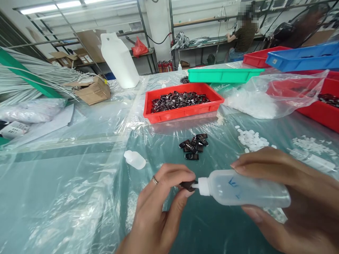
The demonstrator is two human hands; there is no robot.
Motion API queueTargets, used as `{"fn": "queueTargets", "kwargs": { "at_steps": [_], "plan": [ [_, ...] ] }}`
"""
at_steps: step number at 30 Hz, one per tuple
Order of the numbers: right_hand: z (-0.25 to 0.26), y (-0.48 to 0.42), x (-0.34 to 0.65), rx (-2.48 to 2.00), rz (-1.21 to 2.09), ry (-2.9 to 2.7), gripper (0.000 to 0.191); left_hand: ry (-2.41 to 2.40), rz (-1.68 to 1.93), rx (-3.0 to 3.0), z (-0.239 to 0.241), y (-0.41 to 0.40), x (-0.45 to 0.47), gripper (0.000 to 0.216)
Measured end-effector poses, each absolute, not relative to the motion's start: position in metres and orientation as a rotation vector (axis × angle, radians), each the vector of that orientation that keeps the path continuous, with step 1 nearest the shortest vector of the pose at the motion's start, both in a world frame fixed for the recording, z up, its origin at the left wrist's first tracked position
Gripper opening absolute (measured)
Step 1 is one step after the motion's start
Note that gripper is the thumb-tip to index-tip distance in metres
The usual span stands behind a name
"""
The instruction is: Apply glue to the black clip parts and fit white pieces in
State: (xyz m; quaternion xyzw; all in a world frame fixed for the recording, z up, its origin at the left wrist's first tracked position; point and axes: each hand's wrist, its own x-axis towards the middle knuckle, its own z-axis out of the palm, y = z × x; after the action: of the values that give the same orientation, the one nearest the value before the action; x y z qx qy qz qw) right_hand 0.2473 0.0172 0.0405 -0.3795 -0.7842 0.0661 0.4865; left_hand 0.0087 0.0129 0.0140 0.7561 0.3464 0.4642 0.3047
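My left hand (161,208), with a ring on one finger, pinches a small dark brown plastic piece (187,185) between thumb and fingertips. In my right hand (288,197) a translucent squeeze bottle (249,188) lies sideways, blue marks on its side. The white nozzle of the bottle points left and meets the end of the dark piece; whether liquid comes out cannot be made out. Beyond my hands lies a small heap of similar dark pieces (194,144). To the right of that heap are loose white pads (253,140).
A red tray (182,114) full of dark pieces stands farther back, with a green tray (225,76) behind it. At left lie a small white bottle (135,159) and a cardboard box (94,91). A plastic bag (254,102) rests at right. A person (243,35) works in the background.
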Motion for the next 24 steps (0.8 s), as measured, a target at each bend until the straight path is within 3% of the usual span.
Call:
{"fn": "queueTargets", "kwargs": {
  "at_steps": [7,18,20,24],
  "plan": [
    [0.037,0.013,0.240,-0.936,0.053,-1.846,0.026,0.927,1.234,2.052,0.014,0.014,0.010,0.034],
    [0.042,0.009,0.235,-0.980,0.191,-1.642,0.014,0.904,1.232,2.036,0.013,0.014,0.009,0.035],
    [0.043,0.010,0.243,-0.954,0.150,-1.723,0.019,0.894,1.239,2.041,0.013,0.013,0.009,0.036],
    [0.040,0.015,0.273,-0.849,0.032,-2.103,0.045,0.913,1.240,2.055,0.015,0.012,0.011,0.036]
  ]
}}
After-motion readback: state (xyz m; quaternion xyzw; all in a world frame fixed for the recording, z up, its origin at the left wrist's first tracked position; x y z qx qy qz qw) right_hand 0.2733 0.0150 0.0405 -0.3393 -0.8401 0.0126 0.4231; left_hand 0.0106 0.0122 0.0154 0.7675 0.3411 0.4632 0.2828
